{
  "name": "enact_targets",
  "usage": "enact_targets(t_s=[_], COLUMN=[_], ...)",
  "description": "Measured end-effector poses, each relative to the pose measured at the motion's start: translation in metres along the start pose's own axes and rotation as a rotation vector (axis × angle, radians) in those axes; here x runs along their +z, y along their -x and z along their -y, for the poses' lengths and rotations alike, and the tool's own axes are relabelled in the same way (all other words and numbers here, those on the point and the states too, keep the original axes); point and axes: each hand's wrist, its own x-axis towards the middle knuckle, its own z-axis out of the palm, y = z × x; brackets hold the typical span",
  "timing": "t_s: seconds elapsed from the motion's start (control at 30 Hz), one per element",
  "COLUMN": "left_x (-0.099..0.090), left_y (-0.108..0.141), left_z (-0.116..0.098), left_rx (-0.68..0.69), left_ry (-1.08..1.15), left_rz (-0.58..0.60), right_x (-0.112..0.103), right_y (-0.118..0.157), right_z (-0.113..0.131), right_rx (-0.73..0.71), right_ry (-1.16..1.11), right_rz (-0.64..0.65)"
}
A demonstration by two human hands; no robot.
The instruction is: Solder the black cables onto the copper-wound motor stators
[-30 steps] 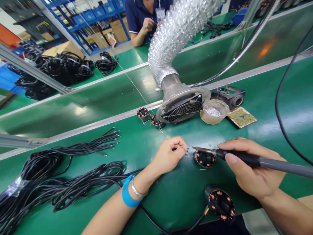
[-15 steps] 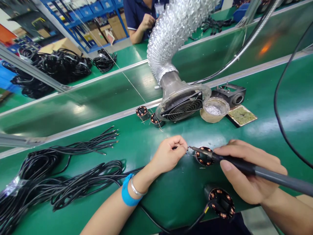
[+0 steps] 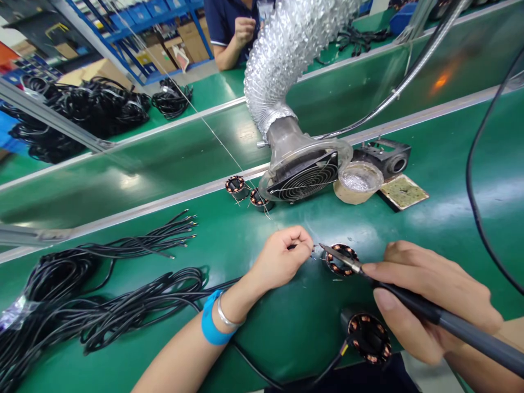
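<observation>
My left hand (image 3: 284, 256), with a blue band and silver bangle on its wrist, pinches a black cable whose thin wire ends stick out past the fingertips. My right hand (image 3: 434, 295) grips a soldering iron (image 3: 413, 303) like a pen. The iron's tip points left, close to those wire ends and above a ring-shaped copper-wound coil (image 3: 342, 260). Whether the tip touches a wire is too small to tell. Nearer the front edge lies a second coil (image 3: 370, 337), joined to a black cable with coloured wires.
A fume extractor (image 3: 305, 174) with a silver duct hangs behind my hands. Beside it are a tub of solder (image 3: 358, 183), a sponge tray (image 3: 403, 192) and two more coils (image 3: 236, 186). Bundled black cables (image 3: 143, 305) lie left. A person's hand (image 3: 244, 31) shows across the bench.
My right hand has shifted slightly right and down with the soldering iron, which now slants more steeply. The left hand has barely moved. The person opposite has raised a hand a little.
</observation>
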Motion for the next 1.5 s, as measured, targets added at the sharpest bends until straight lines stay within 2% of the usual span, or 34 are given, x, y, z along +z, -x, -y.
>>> enact_targets(t_s=[0.4, 0.6, 0.8, 1.37, 1.5], left_x=[-0.0007, -0.001, -0.0002, -0.0013, -0.0007], left_y=[-0.0005, -0.0007, -0.0004, 0.0002, 0.0006], left_z=[0.0005, 0.0013, 0.0024, 0.003, 0.0019], left_rx=[-0.008, -0.012, -0.02, -0.014, -0.018], left_ry=[0.003, 0.014, 0.007, -0.005, -0.003], left_rz=[-0.004, -0.007, -0.009, -0.003, -0.007], right_x=[0.0022, 0.0039, -0.001, -0.0039, -0.0059], right_y=[-0.0029, -0.0004, -0.0009, -0.002, 0.0008], right_z=[0.0007, -0.0007, -0.0005, -0.0056, -0.0083], right_rx=[0.024, -0.018, 0.017, -0.009, -0.031], right_ry=[-0.006, 0.018, -0.01, 0.007, 0.049], right_rz=[0.026, 0.011, -0.025, -0.014, -0.047])
